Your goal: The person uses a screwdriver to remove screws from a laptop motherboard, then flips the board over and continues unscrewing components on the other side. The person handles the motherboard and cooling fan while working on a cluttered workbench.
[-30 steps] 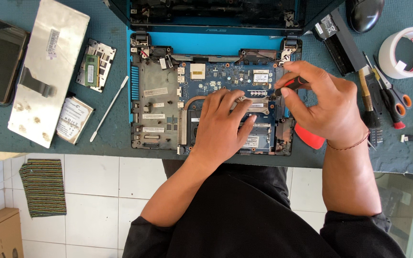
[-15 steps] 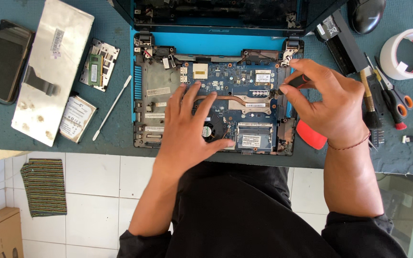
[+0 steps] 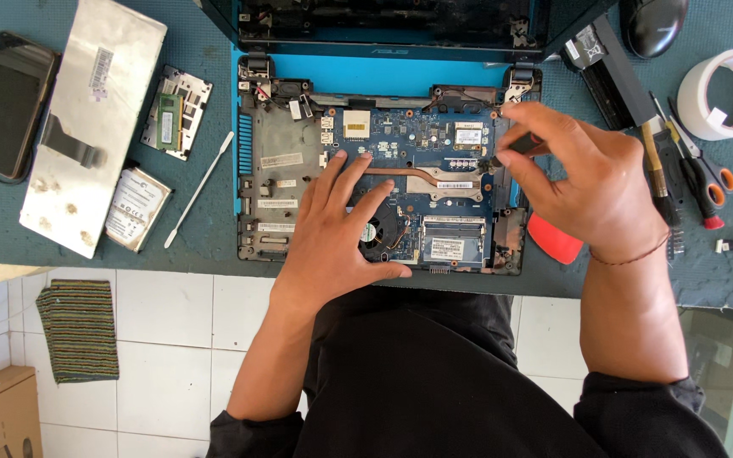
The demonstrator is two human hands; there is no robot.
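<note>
Since a second ago the left hand [image 3: 332, 242] has slid leftward off the heat pipe and lies flat, fingers spread, on the opened laptop base [image 3: 383, 161] at the table's front edge, while the right hand [image 3: 583, 182] has lifted slightly, fingers pinched on a small dark tool [image 3: 519, 146] over the board's right edge. A red pick [image 3: 553, 239] lies under that wrist; screwdrivers [image 3: 689, 174], tape roll [image 3: 727, 93] right; keyboard [image 3: 95, 119], hard drive [image 3: 136, 208] left.

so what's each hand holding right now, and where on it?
Right hand pinches a small dark tool by its handle end; which tool cannot be told. Left hand holds nothing, lying flat on the opened laptop's board.
</note>
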